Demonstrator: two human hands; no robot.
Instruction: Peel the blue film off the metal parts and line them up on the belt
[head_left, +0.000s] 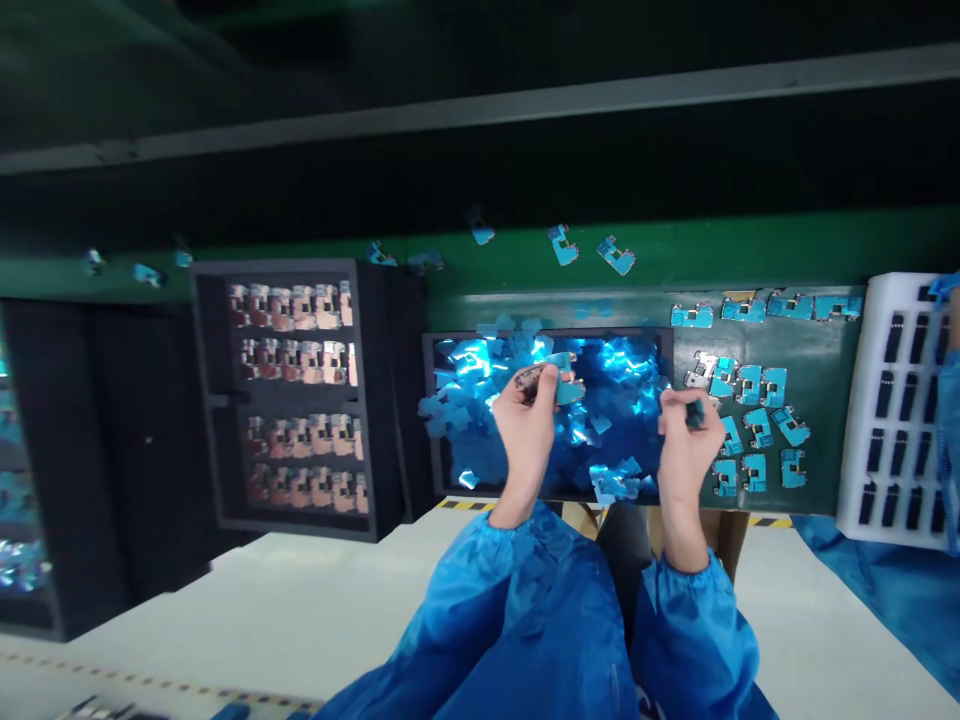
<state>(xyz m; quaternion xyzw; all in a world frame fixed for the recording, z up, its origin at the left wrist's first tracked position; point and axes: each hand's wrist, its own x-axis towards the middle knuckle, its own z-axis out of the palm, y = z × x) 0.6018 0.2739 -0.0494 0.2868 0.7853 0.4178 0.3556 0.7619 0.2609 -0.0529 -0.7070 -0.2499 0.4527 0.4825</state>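
My left hand point(529, 415) is closed on a small metal part with a blue film tab point(564, 388), held over a dark tray point(429, 420) heaped with peeled blue film scraps point(600, 410). My right hand point(686, 440) is pinched shut at the tray's right edge, with a bit of blue film point(696, 412) between the fingertips. Both arms wear blue sleeves. Just right of my right hand, several blue-filmed parts point(757, 430) lie on the green mat point(825, 390).
A black tray point(296, 400) with rows of copper-coloured parts stands to the left. A white slotted tray point(892, 410) sits at the far right, beside another person's blue sleeve point(949, 420). More blue-filmed parts point(780, 308) line the mat's back; a few point(589, 248) lie on the green ledge.
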